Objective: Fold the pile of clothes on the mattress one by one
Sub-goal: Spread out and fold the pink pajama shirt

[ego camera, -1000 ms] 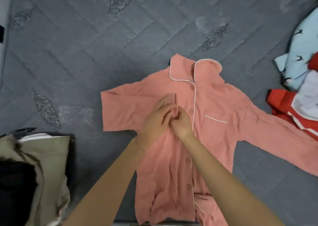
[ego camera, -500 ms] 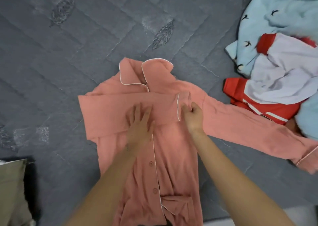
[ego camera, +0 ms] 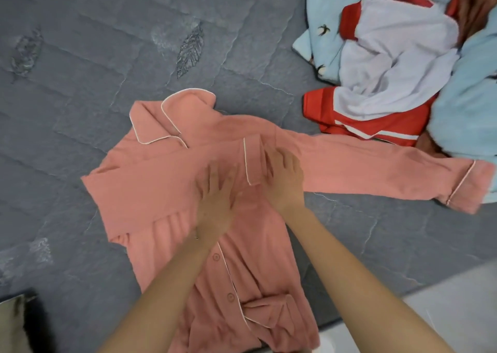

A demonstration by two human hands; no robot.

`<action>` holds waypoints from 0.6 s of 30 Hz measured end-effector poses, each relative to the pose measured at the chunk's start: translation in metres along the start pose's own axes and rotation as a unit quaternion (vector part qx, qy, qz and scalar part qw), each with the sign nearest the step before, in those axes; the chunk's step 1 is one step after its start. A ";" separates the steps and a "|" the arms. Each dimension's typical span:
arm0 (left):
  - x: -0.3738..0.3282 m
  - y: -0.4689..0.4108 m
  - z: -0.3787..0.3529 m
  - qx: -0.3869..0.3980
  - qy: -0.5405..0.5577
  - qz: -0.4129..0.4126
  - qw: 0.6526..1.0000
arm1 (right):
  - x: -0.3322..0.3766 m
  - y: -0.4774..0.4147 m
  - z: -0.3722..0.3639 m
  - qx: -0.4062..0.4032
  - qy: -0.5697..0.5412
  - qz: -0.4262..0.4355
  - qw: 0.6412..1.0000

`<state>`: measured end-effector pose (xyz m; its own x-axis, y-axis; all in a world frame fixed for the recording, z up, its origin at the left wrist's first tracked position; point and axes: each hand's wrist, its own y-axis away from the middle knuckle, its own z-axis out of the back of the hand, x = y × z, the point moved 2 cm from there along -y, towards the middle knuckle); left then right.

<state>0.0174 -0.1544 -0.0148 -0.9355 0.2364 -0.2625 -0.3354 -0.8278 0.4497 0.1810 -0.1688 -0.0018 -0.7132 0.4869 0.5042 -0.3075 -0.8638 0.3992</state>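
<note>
Pressing flat now, your left hand (ego camera: 215, 194) and right hand (ego camera: 285, 180) keep fingers straight; the right has released the cuff (ego camera: 252, 161). The pink shirt (ego camera: 258, 258) lies by the mattress (ego camera: 80, 57) near edge, one sleeve (ego camera: 150, 180) folded, one waiting.

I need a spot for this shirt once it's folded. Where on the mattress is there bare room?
Widest bare patch: the grey mattress beyond and left of the pink shirt. A smaller strip lies below the outstretched sleeve, before the mattress edge. Crowded at upper right, where the clothes pile meets that sleeve's end.
</note>
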 end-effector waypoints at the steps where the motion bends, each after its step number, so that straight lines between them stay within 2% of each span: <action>1: -0.011 -0.001 -0.001 0.008 0.005 -0.004 1.000 | -0.008 0.003 0.004 0.003 0.029 -0.003 1.000; 5: -0.058 -0.006 -0.002 0.007 0.017 -0.048 0.999 | -0.047 0.009 0.031 0.021 0.150 -0.011 0.988; 18: -0.170 -0.023 -0.006 0.003 -0.003 -0.138 0.990 | -0.162 0.036 0.123 -0.039 0.137 -0.113 0.983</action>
<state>0.1850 -0.1790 0.0144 -0.8087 0.4566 -0.3708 -0.5793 -0.7279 0.3670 0.3634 -0.2635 0.0254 -0.7612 0.6230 0.1803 -0.5170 -0.7506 0.4114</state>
